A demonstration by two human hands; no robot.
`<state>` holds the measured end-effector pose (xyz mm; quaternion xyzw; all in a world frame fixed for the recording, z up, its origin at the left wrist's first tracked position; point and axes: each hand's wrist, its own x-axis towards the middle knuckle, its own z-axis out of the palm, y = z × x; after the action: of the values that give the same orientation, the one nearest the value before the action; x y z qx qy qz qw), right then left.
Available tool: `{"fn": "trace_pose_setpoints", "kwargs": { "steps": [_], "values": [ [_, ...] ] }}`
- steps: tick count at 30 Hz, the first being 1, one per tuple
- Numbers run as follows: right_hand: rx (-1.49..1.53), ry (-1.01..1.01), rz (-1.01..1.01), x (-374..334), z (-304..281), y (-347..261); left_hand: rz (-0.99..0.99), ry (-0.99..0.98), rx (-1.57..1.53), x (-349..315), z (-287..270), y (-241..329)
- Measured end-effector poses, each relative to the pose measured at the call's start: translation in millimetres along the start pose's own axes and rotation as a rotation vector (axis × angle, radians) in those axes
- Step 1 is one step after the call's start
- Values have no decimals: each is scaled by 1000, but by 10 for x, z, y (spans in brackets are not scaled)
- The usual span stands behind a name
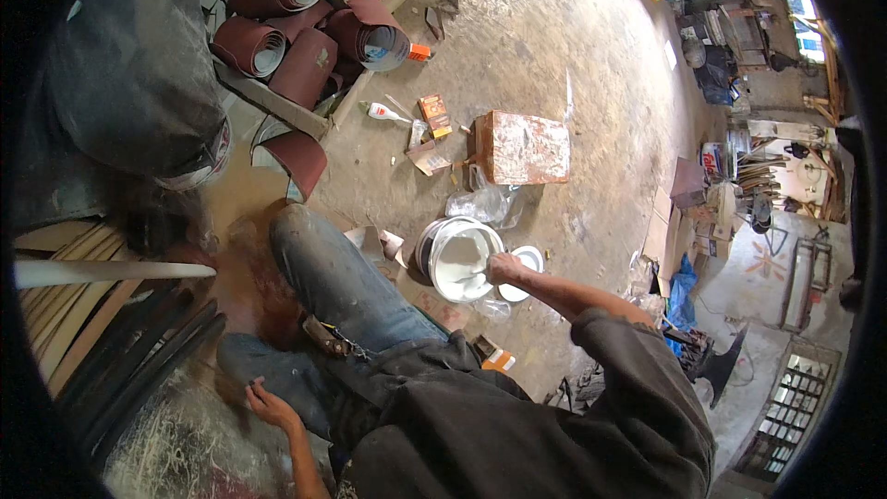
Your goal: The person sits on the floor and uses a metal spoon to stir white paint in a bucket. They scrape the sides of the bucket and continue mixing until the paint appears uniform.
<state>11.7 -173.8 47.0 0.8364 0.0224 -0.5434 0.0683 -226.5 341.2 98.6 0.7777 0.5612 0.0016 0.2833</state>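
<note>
A white bucket [427, 249] holding white paint-like stuff stands on the floor right of my bent knee. My right hand [504, 270] is closed at its right rim. A pale stick-like piece seems to run from it into the bucket, but what I grip is mostly hidden. Just beyond, partly behind that hand, lies a white round lid or shallow tub [528, 259]. My left hand [268, 403] rests by my other leg, fingers loosely apart, with nothing visible in it.
Ahead sit a worn reddish box [525, 148], clear plastic [485, 205], a small orange box [434, 116] and a white bottle [383, 112]. Sandpaper rolls [300, 69] fill a wooden crate at the upper left. Curved strips [139, 342] and a white pole [111, 272] lie left.
</note>
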Motion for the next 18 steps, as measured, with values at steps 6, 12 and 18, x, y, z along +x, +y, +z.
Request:
{"fn": "trace_pose_setpoints", "kwargs": {
  "steps": [6, 12, 18],
  "values": [
    [1502, -648, 487, -17, 149, 96, -24, -31, 7, 21, 32, -15],
    [1563, -3, 471, -84, -130, 107, 1, -21, -33, 36, 0, -15],
    [-93, 445, -355, -12, -485, -415, 17, -2, -45, 43, 32, -46]
  ]
}}
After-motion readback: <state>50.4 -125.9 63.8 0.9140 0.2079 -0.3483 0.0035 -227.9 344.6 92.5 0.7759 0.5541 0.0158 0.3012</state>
